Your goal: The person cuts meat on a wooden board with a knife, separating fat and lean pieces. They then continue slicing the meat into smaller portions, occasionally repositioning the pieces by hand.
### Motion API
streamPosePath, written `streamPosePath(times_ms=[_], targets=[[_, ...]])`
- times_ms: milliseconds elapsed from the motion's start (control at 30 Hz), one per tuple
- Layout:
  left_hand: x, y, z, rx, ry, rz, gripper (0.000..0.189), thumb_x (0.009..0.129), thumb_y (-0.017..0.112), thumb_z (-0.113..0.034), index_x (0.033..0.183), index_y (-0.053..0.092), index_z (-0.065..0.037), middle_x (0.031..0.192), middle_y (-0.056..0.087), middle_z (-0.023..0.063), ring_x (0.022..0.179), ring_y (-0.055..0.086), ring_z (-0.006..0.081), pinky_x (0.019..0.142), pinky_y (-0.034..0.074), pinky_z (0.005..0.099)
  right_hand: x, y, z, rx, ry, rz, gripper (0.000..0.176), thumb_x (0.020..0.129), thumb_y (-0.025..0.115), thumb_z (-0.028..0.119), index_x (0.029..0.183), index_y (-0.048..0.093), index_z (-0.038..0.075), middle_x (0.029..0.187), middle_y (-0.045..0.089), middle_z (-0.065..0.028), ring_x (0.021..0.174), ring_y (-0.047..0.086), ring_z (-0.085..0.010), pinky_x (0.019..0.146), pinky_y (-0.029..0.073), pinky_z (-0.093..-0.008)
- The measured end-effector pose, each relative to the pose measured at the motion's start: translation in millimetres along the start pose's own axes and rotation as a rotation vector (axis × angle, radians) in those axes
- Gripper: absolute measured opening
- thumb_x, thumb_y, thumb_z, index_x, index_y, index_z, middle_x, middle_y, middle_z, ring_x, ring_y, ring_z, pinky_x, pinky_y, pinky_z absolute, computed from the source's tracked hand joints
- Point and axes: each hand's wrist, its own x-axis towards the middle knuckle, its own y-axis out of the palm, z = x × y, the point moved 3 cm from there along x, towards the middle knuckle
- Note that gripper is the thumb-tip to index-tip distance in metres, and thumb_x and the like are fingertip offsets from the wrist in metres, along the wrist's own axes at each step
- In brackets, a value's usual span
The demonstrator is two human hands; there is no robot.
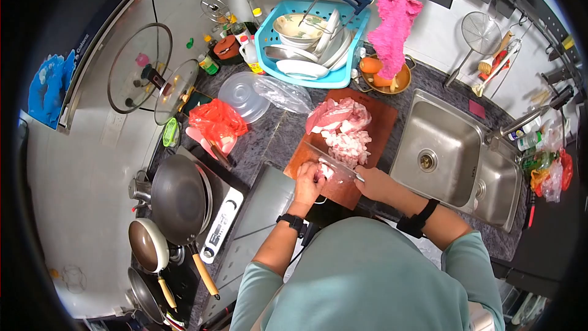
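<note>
My right hand (375,184) is wrapped round the handle of a kitchen knife (334,162), whose blade lies across the near part of a brown cutting board (384,124). Curled fingers of my left hand (308,182) press on a small piece of pale raw meat (326,172), close beside the blade. Beyond the knife sits a heap of diced, fatty meat (348,147). A larger pink slab of raw meat (339,115) rests at the far end of the board.
Right of the board is a steel double sink (429,95). Behind it stands a blue dish basket (263,46) of bowls, beside a pan (404,79) of peeled vegetables. On the left are a red plastic bag (217,121), clear lids (244,98) and a wok (179,199) on a cooker.
</note>
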Motion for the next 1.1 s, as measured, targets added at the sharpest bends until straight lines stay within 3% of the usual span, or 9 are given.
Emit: streamPosePath(times_ms=[233, 500, 700, 800, 900, 1100], targets=[[6, 0, -5, 0.034, 0.058, 0.057, 0.025, 0.072, 0.071, -0.005, 0.097, 0.067, -0.004, 0.106, 0.064, 0.0143, 0.1, 0.059, 0.0352, 0.089, 0.05, 0.0426, -12, -5, 13, -0.073, 0.005, 0.066, 0.027, 0.091, 0.055, 0.022, 0.108, 0.055, 0.002, 0.086, 0.067, -0.0261, 0.083, 0.066, -0.0448, 0.074, 0.052, -0.0563], [5, 4, -3, 0.015, 0.101, 0.037, 0.024, 0.072, 0.07, -0.005, 0.096, 0.067, -0.003, 0.102, 0.065, 0.0146, 0.098, 0.06, 0.0352, 0.088, 0.051, 0.0435, 71, 57, 3, 0.007, -0.117, -0.098, 0.028, 0.086, 0.059, 0.018, 0.109, 0.058, 0.002, 0.094, 0.067, -0.0252, 0.091, 0.066, -0.0427, 0.079, 0.051, -0.0531], [-4, 4, -3, 0.085, -0.132, 0.098, 0.024, 0.072, 0.068, -0.007, 0.095, 0.063, -0.005, 0.098, 0.059, 0.0119, 0.099, 0.053, 0.0339, 0.086, 0.046, 0.0436, 37, 30, -6, 0.166, -0.107, -0.093, 0.023, 0.087, 0.056, 0.017, 0.102, 0.059, 0.0, 0.089, 0.067, -0.0257, 0.089, 0.066, -0.0434, 0.077, 0.05, -0.0539], [1, -11, -33, 0.245, -0.004, 0.0, 0.024, 0.074, 0.067, -0.01, 0.097, 0.065, -0.006, 0.101, 0.06, 0.0105, 0.102, 0.054, 0.0325, 0.087, 0.046, 0.044, 16, 23, -11, 0.069, -0.064, -0.039, 0.024, 0.089, 0.053, 0.019, 0.105, 0.057, 0.0, 0.085, 0.067, -0.0257, 0.084, 0.065, -0.0449, 0.075, 0.05, -0.0556], [4, -9, -35, 0.167, 0.153, 0.046, 0.025, 0.074, 0.069, -0.008, 0.099, 0.067, -0.005, 0.099, 0.062, 0.0113, 0.097, 0.057, 0.033, 0.086, 0.048, 0.0426, -6, 10, 3, 0.031, -0.019, 0.005, 0.025, 0.091, 0.051, 0.02, 0.106, 0.055, 0.001, 0.083, 0.066, -0.0259, 0.08, 0.065, -0.0456, 0.074, 0.05, -0.0568], [0, 5, -18, 0.092, 0.093, 0.091, 0.023, 0.075, 0.069, -0.007, 0.098, 0.069, -0.004, 0.103, 0.065, 0.0125, 0.101, 0.059, 0.0334, 0.092, 0.049, 0.0427, 9, 32, -5, 0.012, -0.018, 0.005, 0.024, 0.091, 0.053, 0.019, 0.105, 0.055, 0.0, 0.086, 0.066, -0.0264, 0.083, 0.065, -0.0448, 0.075, 0.051, -0.0558]])
